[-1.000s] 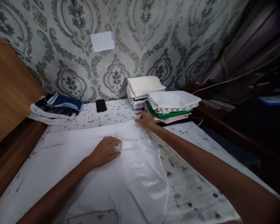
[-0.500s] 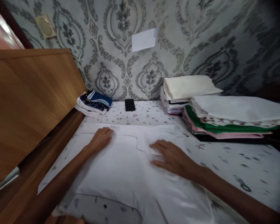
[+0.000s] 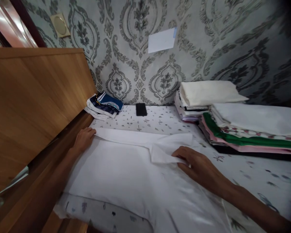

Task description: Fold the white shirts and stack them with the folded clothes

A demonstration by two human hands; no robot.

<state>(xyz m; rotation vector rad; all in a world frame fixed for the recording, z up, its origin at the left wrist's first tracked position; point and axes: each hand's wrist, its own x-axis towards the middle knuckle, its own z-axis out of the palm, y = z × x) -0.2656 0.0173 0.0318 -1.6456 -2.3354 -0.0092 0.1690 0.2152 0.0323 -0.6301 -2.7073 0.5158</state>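
A white garment (image 3: 121, 171) lies spread on the patterned bedsheet, with a band-like strip along its far edge. At the left end of that strip is my left hand (image 3: 84, 139), its fingers curled over the garment's corner. On the other side, my right hand (image 3: 194, 165) pinches a loose white flap between thumb and fingers, lifting its edge slightly. The flap slants up from the strip at the garment's right part. Wrinkles run through the nearer right portion of the cloth.
Folded clothes (image 3: 104, 105) sit at the back left, near a black phone-like object (image 3: 141, 109). Two taller stacks stand right: one topped with cream cloth (image 3: 208, 92), another with white cloth (image 3: 259, 116). A wooden panel (image 3: 43, 97) borders the left; a patterned wall (image 3: 126, 58) closes the back.
My left hand has moved left to the garment's far left corner. My right hand has closed on the flap and raised it a little. The view has shifted slightly.
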